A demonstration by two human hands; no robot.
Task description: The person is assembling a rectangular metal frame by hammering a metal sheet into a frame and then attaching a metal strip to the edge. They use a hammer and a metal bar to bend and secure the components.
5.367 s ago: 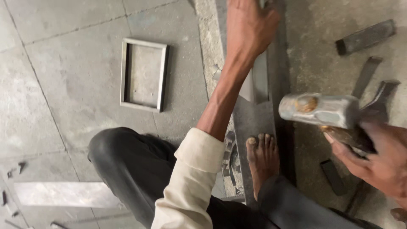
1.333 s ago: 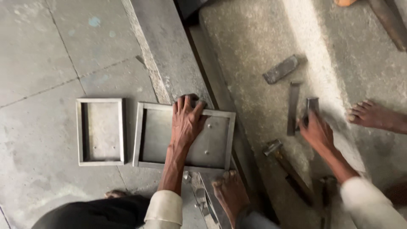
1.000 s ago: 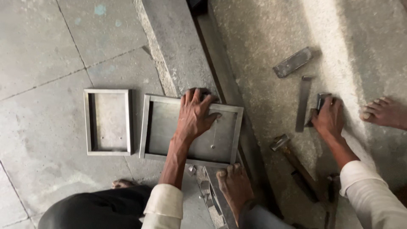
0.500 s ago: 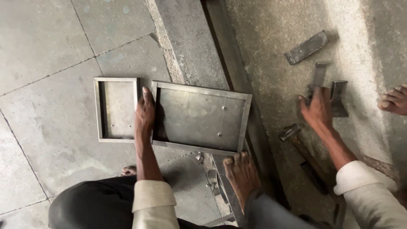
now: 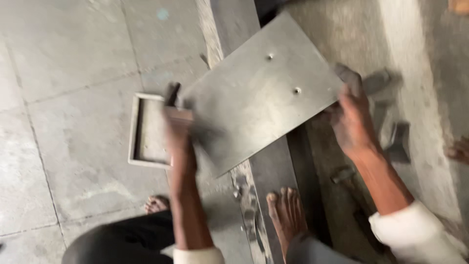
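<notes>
A large grey metal tray [image 5: 259, 93] is lifted off the floor and turned over, its flat bottom with two small holes facing me. My left hand [image 5: 178, 122] grips its left edge and my right hand [image 5: 349, 115] grips its right edge. Both hands are blurred by motion. A smaller rectangular metal tray [image 5: 146, 129] lies flat on the floor just left of my left hand, partly hidden behind it.
A long steel beam [image 5: 244, 34] runs along the floor under the lifted tray. My bare feet [image 5: 286, 210] rest beside it. Small metal blocks and tools [image 5: 398, 142] lie on the concrete to the right. Stone floor tiles [image 5: 73, 63] spread to the left.
The large tray lay flat with my left hand on its left edge; now both hands hold it raised and flipped. My right hand came off the tools on the right.
</notes>
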